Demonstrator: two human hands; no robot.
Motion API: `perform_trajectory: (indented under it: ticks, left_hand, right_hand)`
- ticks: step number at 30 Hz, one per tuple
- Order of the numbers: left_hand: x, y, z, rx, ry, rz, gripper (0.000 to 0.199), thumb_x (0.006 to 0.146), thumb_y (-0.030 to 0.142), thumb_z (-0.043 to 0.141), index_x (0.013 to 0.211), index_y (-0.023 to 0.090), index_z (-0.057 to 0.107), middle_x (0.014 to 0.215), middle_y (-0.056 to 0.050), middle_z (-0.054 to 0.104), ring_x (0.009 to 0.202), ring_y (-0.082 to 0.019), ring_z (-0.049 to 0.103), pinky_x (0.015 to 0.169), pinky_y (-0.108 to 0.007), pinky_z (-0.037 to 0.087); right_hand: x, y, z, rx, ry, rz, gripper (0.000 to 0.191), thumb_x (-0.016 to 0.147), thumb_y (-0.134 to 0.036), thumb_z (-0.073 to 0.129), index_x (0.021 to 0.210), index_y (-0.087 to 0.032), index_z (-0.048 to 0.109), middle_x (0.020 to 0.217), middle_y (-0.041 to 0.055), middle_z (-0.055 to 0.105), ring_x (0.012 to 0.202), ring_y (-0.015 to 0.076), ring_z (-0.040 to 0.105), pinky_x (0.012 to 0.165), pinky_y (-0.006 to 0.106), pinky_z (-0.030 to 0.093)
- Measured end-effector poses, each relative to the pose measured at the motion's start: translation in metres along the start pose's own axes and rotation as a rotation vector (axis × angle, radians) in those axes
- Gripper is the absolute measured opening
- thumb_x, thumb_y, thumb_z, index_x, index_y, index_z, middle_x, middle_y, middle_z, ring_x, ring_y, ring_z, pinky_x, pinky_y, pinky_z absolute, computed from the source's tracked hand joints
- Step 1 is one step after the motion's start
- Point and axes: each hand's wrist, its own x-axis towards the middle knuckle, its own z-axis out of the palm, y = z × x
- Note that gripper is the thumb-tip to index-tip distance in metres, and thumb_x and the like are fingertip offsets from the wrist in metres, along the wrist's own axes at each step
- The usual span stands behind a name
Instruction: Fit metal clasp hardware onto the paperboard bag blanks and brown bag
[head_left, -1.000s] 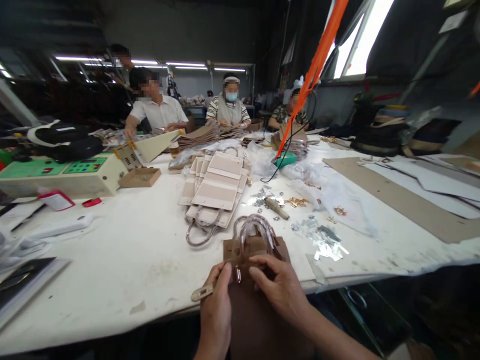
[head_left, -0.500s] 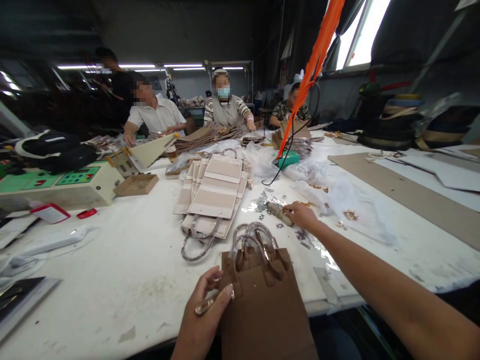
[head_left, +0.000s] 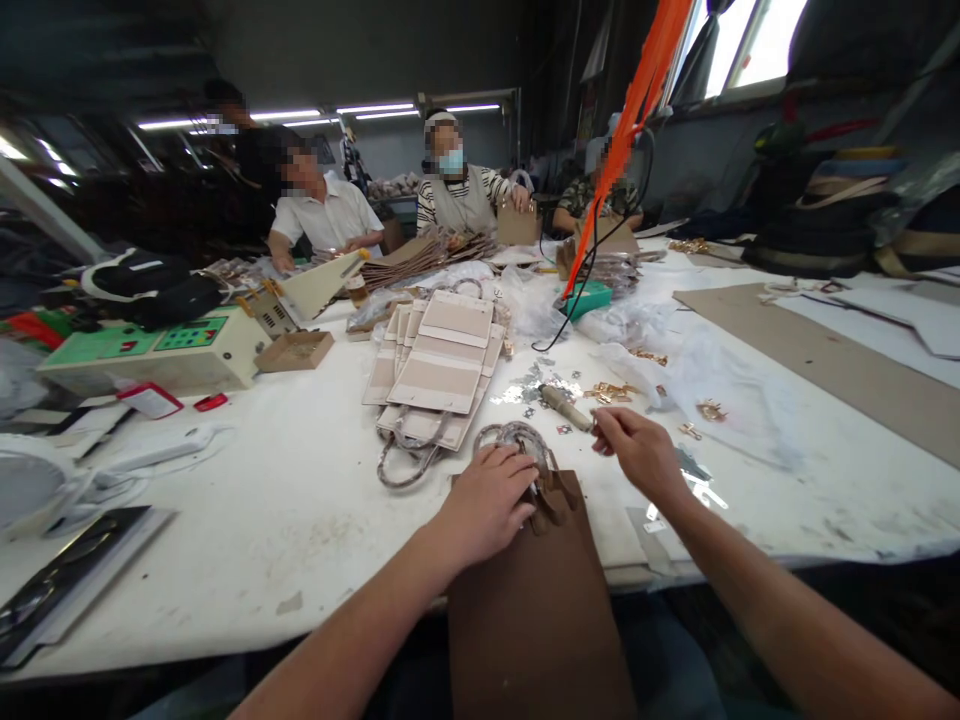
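Observation:
A brown bag panel (head_left: 536,600) hangs over the table's front edge, its wrapped loop handles (head_left: 525,435) on top. My left hand (head_left: 491,500) lies palm down over the base of the handles, thumb apart; its palm side is hidden. My right hand (head_left: 637,445) is pinched at the fingertips on something too small to make out, beside the near end of a tape-wrapped tool (head_left: 564,408). Small silvery metal plates (head_left: 529,385) are scattered around that tool, with gold hardware (head_left: 611,393) just behind my right hand.
Beige bag pieces with handles (head_left: 439,355) are stacked left of centre. A green-topped machine (head_left: 154,350) and cardboard box (head_left: 295,350) stand at the left. An orange strip (head_left: 637,110) hangs above a green box (head_left: 589,298). Several people sit or stand behind the table (head_left: 262,480).
My left hand has moved up onto the handles and turned palm down; the gold piece it held no longer shows. My right hand has drawn slightly back from the tool. A person opposite now raises a brown piece.

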Motion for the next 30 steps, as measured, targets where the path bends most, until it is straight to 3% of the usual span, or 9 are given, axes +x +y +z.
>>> perform_trajectory:
  ticks: [4, 8, 11, 14, 17, 20, 22, 26, 30]
  left_hand:
    - [0.017, -0.005, 0.008, 0.074, -0.045, 0.088, 0.04, 0.095, 0.033, 0.067, 0.133, 0.026, 0.063, 0.138, -0.006, 0.066, 0.136, -0.029, 0.05, 0.116, -0.052, 0.034]
    - [0.029, -0.005, 0.003, 0.115, -0.124, 0.153, 0.013, 0.094, 0.034, 0.068, 0.104, 0.027, 0.074, 0.114, -0.003, 0.073, 0.117, -0.026, 0.059, 0.113, -0.05, 0.033]
    - [0.037, 0.003, -0.008, 0.105, -0.16, 0.178, 0.01, 0.093, 0.031, 0.069, 0.095, 0.025, 0.076, 0.106, -0.004, 0.073, 0.11, -0.025, 0.061, 0.105, -0.044, 0.039]
    - [0.045, 0.02, -0.02, 0.06, -0.212, 0.166, 0.01, 0.091, 0.028, 0.068, 0.089, 0.025, 0.077, 0.098, -0.005, 0.076, 0.104, -0.026, 0.063, 0.097, -0.04, 0.043]
    - [0.053, 0.041, -0.027, -0.058, -0.269, 0.041, 0.018, 0.088, 0.035, 0.068, 0.101, 0.026, 0.078, 0.095, -0.005, 0.077, 0.096, -0.026, 0.068, 0.086, -0.036, 0.048]
    - [0.053, 0.052, -0.028, -0.27, -0.281, -0.072, 0.047, 0.09, 0.049, 0.066, 0.129, 0.023, 0.069, 0.105, -0.005, 0.078, 0.099, -0.025, 0.071, 0.082, -0.032, 0.051]
    - [0.047, 0.049, -0.025, -0.404, -0.19, -0.112, 0.052, 0.095, 0.053, 0.057, 0.137, 0.023, 0.062, 0.115, -0.005, 0.077, 0.106, -0.024, 0.07, 0.089, -0.032, 0.051]
    - [0.019, 0.031, -0.01, -0.374, 0.016, -0.263, 0.027, 0.099, 0.039, 0.051, 0.111, 0.023, 0.069, 0.107, -0.005, 0.074, 0.099, -0.022, 0.068, 0.086, -0.033, 0.051]
    - [-0.004, 0.024, 0.006, -0.147, 0.031, -0.265, 0.025, 0.088, 0.031, 0.069, 0.11, 0.02, 0.066, 0.11, -0.008, 0.07, 0.105, -0.027, 0.065, 0.092, -0.038, 0.051]
  right_hand:
    - [-0.099, -0.016, 0.016, 0.613, -0.235, 0.206, 0.051, 0.087, -0.065, 0.07, 0.105, -0.018, 0.077, 0.074, 0.0052, 0.073, 0.063, 0.0213, 0.071, 0.057, 0.029, 0.054]
    - [-0.142, -0.016, 0.037, 0.816, -0.319, 0.367, 0.051, 0.081, -0.061, 0.078, 0.108, -0.017, 0.078, 0.088, 0.0095, 0.077, 0.073, 0.0232, 0.074, 0.06, 0.029, 0.056]
    - [-0.146, -0.018, 0.044, 0.746, -0.312, 0.297, 0.042, 0.086, -0.055, 0.075, 0.106, -0.019, 0.079, 0.091, 0.0095, 0.078, 0.081, 0.0241, 0.074, 0.072, 0.032, 0.058]
    - [-0.144, -0.024, 0.052, 0.542, -0.252, 0.043, 0.024, 0.092, -0.041, 0.067, 0.092, -0.02, 0.079, 0.086, 0.0065, 0.075, 0.081, 0.0229, 0.071, 0.076, 0.034, 0.056]
    - [-0.14, -0.032, 0.063, 0.397, -0.145, -0.096, 0.016, 0.09, -0.03, 0.062, 0.091, -0.021, 0.075, 0.089, 0.0065, 0.075, 0.084, 0.0247, 0.071, 0.08, 0.035, 0.056]
    - [-0.132, -0.036, 0.069, 0.359, -0.068, -0.067, 0.019, 0.088, -0.033, 0.061, 0.098, -0.021, 0.072, 0.092, 0.0085, 0.077, 0.087, 0.0284, 0.073, 0.079, 0.038, 0.058]
    - [-0.124, -0.036, 0.065, 0.362, -0.054, -0.021, 0.023, 0.089, -0.036, 0.06, 0.101, -0.022, 0.072, 0.092, 0.0084, 0.077, 0.084, 0.0283, 0.074, 0.076, 0.038, 0.06]
    - [-0.112, -0.025, 0.047, 0.417, -0.101, 0.15, 0.036, 0.09, -0.044, 0.06, 0.117, -0.022, 0.07, 0.095, 0.0066, 0.078, 0.071, 0.0246, 0.075, 0.061, 0.035, 0.06]
    - [-0.106, -0.011, 0.032, 0.354, -0.145, 0.157, 0.037, 0.087, -0.045, 0.064, 0.114, -0.021, 0.074, 0.09, 0.0057, 0.079, 0.072, 0.0246, 0.076, 0.067, 0.035, 0.061]
